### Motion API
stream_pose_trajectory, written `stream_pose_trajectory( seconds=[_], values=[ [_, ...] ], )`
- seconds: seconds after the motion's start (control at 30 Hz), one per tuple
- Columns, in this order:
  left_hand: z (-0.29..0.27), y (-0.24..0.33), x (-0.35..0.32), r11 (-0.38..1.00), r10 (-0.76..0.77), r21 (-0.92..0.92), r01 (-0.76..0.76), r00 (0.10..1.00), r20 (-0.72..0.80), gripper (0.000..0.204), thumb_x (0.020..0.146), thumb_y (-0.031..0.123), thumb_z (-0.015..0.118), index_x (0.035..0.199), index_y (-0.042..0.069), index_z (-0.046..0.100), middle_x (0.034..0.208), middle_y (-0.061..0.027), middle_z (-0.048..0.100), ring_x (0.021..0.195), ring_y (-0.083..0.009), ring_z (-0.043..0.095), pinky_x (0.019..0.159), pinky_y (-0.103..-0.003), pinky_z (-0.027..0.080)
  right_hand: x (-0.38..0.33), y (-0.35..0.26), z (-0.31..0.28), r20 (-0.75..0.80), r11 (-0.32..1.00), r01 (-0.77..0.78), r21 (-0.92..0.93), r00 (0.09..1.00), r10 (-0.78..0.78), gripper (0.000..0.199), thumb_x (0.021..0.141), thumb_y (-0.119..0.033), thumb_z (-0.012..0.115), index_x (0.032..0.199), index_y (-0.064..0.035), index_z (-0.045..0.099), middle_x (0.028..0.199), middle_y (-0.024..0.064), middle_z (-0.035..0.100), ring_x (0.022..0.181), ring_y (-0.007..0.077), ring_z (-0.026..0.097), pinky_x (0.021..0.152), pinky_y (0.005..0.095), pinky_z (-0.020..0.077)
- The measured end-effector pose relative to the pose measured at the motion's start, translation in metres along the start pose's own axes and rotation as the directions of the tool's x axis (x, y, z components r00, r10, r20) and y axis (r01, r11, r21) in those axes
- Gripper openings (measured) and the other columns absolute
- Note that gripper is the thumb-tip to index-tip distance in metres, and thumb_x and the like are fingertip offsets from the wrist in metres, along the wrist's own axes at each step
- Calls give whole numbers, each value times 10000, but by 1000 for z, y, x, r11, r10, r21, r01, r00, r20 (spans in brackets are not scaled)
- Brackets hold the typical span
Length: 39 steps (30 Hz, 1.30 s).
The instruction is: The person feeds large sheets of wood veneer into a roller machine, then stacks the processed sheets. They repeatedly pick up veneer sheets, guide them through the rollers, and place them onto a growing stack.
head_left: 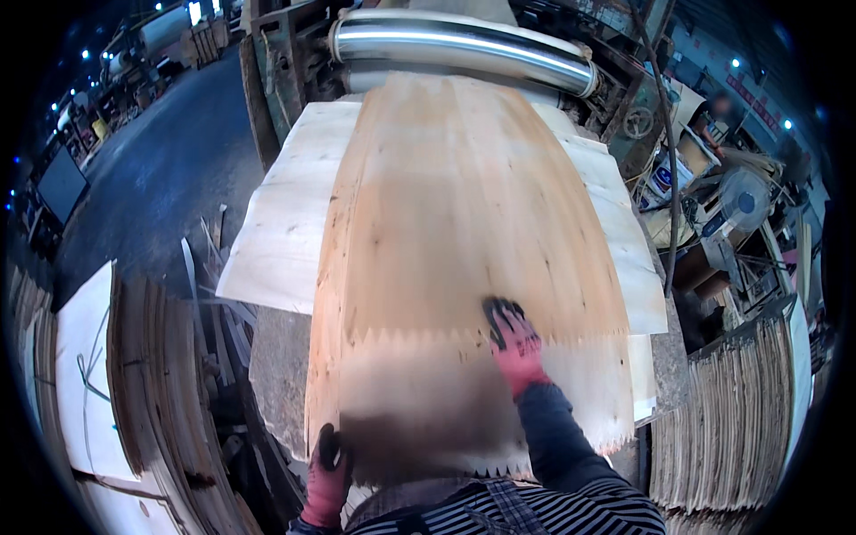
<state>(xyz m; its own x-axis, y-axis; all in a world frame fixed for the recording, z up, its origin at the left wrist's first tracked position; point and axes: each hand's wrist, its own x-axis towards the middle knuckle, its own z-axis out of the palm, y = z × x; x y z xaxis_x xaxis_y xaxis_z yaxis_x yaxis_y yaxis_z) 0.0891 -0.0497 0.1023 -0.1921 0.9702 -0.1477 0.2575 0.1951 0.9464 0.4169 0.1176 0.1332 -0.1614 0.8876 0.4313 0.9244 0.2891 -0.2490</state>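
Note:
A long tan wood veneer sheet (473,214) lies lengthwise before me, reaching up to a shiny metal roller. A toothed seam crosses it, and a paler piece (428,366) with a jagged near edge continues toward my body. My right hand (514,346), in a pink glove with dark fingertips, rests flat on the veneer at this seam, fingers pointing forward. At the near left corner, my left hand (328,481) in a matching glove has its fingers curled at the sheet's edge. Whiter veneer sheets (285,205) show beneath on both sides.
The metal roller (464,52) spans a machine frame at the far end. Stacked veneer stands at the left (160,383) and right (731,428). A fan (744,203) is at the right, with another person (713,129) beyond it. A dark floor (169,169) stretches along the left.

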Motion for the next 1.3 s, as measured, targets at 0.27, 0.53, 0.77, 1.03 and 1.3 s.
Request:
stream_pose_trajectory(
  seconds=[0.27, 0.53, 0.77, 1.03, 1.3],
  values=[
    [-3, 39, 5, 973, -168, -160, 165, 986, -7, 483, 789, 85, 562, 1220, 21, 355, 965, -78, 565, 845, -115, 525, 739, -222, 423, 120, 38, 85, 7, 912, -76, -404, 996, 86, 499, 796, -276, 466, 1257, -114, 366, 1277, 121, 375, 1196, 298, 325, 1013, 469, 186],
    [-11, -44, 24, 911, -193, -337, 236, 969, 156, 394, 821, 70, 498, 1206, 70, 415, 1008, -72, 552, 756, -125, 528, 600, -229, 432, -82, -47, 6, 291, 996, 90, 15, 952, -90, 505, 827, -298, 408, 1286, -107, 318, 1245, 168, 368, 1175, 329, 326, 1012, 488, 170],
    [2, 63, 22, 885, -44, -375, 275, 853, 521, 434, 768, 183, 543, 1138, -20, 441, 1009, -126, 542, 890, -227, 539, 758, -313, 437, -257, -53, 38, 331, 990, 129, -50, 938, -105, 505, 736, -291, 493, 1187, -71, 432, 1179, 138, 433, 1149, 298, 357, 995, 489, 202],
    [-1, 181, -16, 723, 171, -667, 182, 888, 427, 408, 803, 181, 484, 1152, -26, 439, 1053, -146, 534, 922, -244, 537, 809, -349, 430, -220, -90, -81, 88, 990, -35, 136, 996, 23, 553, 665, -269, 619, 1154, -64, 460, 1185, 179, 432, 1099, 364, 404, 941, 475, 306],
    [-34, -5, 1, 849, 404, 144, -508, 801, 442, 447, 844, 286, 456, 1211, 40, 394, 1168, -159, 454, 1035, -307, 463, 865, -375, 395, -161, -96, -137, 116, 999, 16, -32, 993, -12, 461, 679, -251, 561, 1107, -86, 513, 1116, 136, 505, 997, 316, 498, 864, 427, 386]
  ],
)
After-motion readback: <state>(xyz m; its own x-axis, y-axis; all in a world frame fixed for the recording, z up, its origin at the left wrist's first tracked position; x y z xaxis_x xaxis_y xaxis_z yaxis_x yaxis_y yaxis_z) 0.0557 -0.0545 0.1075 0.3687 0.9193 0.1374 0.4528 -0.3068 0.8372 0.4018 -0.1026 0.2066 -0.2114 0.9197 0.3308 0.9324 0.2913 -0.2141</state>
